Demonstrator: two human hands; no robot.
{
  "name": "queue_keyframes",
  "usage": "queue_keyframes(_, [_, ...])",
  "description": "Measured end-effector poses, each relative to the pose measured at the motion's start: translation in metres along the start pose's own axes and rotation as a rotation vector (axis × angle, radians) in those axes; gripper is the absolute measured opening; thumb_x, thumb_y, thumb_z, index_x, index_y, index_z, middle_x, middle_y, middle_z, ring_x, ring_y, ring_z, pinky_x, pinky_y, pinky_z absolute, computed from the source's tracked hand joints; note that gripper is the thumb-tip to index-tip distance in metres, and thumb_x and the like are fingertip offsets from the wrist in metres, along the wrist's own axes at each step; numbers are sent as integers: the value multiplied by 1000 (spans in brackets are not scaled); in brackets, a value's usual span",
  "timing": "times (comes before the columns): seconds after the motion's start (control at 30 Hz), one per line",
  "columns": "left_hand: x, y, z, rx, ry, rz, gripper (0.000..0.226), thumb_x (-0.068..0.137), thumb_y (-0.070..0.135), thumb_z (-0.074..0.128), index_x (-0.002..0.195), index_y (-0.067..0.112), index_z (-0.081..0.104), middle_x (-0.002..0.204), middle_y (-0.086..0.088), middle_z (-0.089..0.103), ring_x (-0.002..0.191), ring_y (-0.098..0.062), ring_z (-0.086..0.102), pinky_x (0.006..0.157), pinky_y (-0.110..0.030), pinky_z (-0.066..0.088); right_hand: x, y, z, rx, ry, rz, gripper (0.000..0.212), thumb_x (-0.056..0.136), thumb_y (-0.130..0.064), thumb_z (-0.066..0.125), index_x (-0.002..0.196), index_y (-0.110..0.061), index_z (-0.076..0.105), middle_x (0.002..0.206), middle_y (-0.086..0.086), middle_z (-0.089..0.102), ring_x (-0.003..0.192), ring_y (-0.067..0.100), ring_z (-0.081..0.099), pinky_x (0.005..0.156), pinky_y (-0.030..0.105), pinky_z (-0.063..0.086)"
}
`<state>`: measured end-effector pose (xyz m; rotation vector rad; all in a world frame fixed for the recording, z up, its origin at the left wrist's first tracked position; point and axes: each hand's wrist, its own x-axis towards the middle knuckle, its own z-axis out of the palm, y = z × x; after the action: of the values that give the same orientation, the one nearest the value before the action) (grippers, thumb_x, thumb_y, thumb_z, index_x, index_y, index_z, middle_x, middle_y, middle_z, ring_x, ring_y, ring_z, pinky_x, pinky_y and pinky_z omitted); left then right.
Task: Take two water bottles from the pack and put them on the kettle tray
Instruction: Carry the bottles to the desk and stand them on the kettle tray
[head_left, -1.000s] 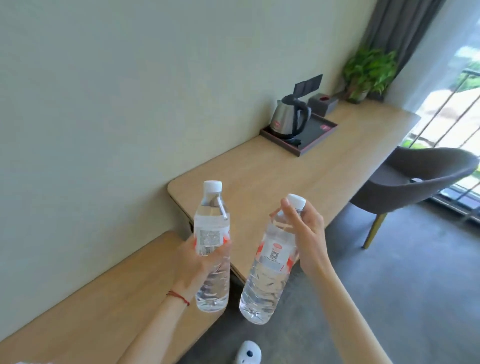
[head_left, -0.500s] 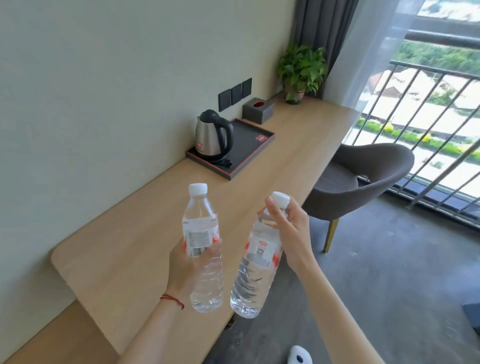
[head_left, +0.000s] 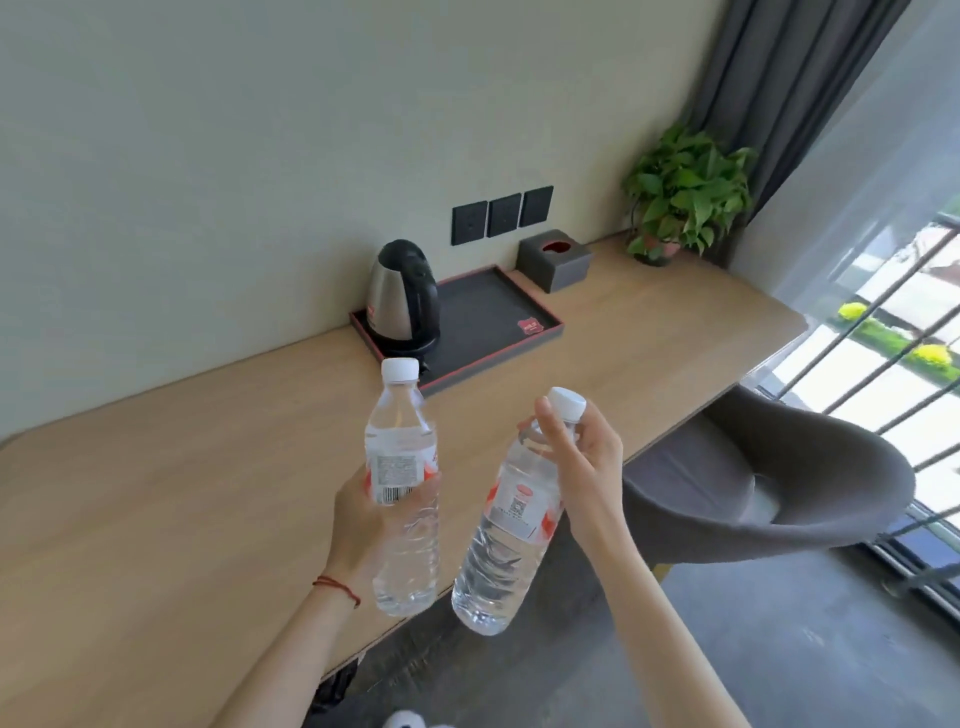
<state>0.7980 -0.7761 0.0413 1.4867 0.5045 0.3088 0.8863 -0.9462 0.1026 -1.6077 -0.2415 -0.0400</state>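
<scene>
My left hand (head_left: 363, 525) grips a clear water bottle (head_left: 401, 457) with a white cap around its middle, holding it upright over the wooden desk. My right hand (head_left: 582, 467) holds a second water bottle (head_left: 506, 535) by its neck, tilted, over the desk's front edge. Beyond them lies the dark kettle tray (head_left: 483, 317) with a red rim. A steel and black kettle (head_left: 402, 299) stands on the tray's left end; the rest of the tray is bare. The pack is out of view.
A dark tissue box (head_left: 556, 260) and a potted plant (head_left: 680, 197) stand on the desk (head_left: 182, 467) right of the tray. Wall sockets (head_left: 501, 214) sit above it. A grey chair (head_left: 769, 488) is tucked under the desk's right end, by a railed window.
I have moved closer to the tray with both bottles; the kettle and tray now appear larger and just beyond the bottles. My grips are unchanged.
</scene>
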Motion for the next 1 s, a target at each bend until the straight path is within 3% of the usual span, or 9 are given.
queue_keyframes(0.1, [24,-6,33,1,31,-19,40,52,40,82,85,21,69,75,-2,73,74,-23,70,65,-37,59,43,17,-20,-1,-36,13,8,87,-30,61,79,-29,63,74,-6,71,74,10,70,77,34,58])
queue_keyframes(0.27, [86,-19,87,-21,69,-62,37,47,42,80,77,24,69,67,1,72,68,-17,69,59,-30,59,120,44,-42,-5,-96,26,25,79,-44,61,82,-19,64,75,-3,71,70,7,69,68,22,58])
queue_keyframes(0.33, [111,-18,107,-25,69,-65,30,49,40,79,75,28,69,66,4,73,64,-12,69,59,-27,58,151,51,-50,-24,-125,29,26,84,-39,61,85,-13,64,77,-1,71,71,9,69,66,21,57])
queue_keyframes(0.47, [155,-11,146,-23,62,-58,33,52,37,80,78,21,68,68,3,72,67,-14,69,66,-33,58,209,61,-66,-29,-157,13,22,87,-33,62,86,-11,62,81,14,69,70,16,66,62,23,54])
queue_keyframes(0.57, [179,-12,171,2,74,-55,39,52,36,81,83,16,67,70,3,72,69,-14,69,64,-29,56,245,70,-75,-64,-224,-34,13,85,-36,63,79,-24,61,71,-3,66,66,9,63,60,21,52])
queue_keyframes(0.63, [194,-17,185,15,99,-72,46,51,34,84,87,14,65,73,4,73,71,-12,70,63,-24,53,268,77,-80,-103,-283,-74,9,81,-43,61,76,-36,60,67,-13,64,63,0,59,57,12,48])
queue_keyframes(0.8, [222,-34,222,3,191,-134,59,46,33,87,96,19,60,85,6,70,81,-14,67,73,-31,54,315,105,-93,-167,-431,-153,13,83,-34,61,81,-45,55,70,-25,64,65,-7,58,55,2,42])
queue_keyframes(0.9, [227,-42,243,46,268,-158,62,45,35,87,100,35,59,90,12,71,82,2,66,71,-17,49,334,124,-103,-238,-580,-177,8,82,-34,62,82,-39,55,66,-14,65,63,0,59,54,5,42])
queue_keyframes(1.0, [234,-49,258,125,288,-166,60,48,28,88,96,40,54,94,13,68,81,11,63,66,-10,47,355,144,-109,-350,-764,-228,18,83,-28,67,92,-12,62,76,8,68,68,16,60,59,19,44])
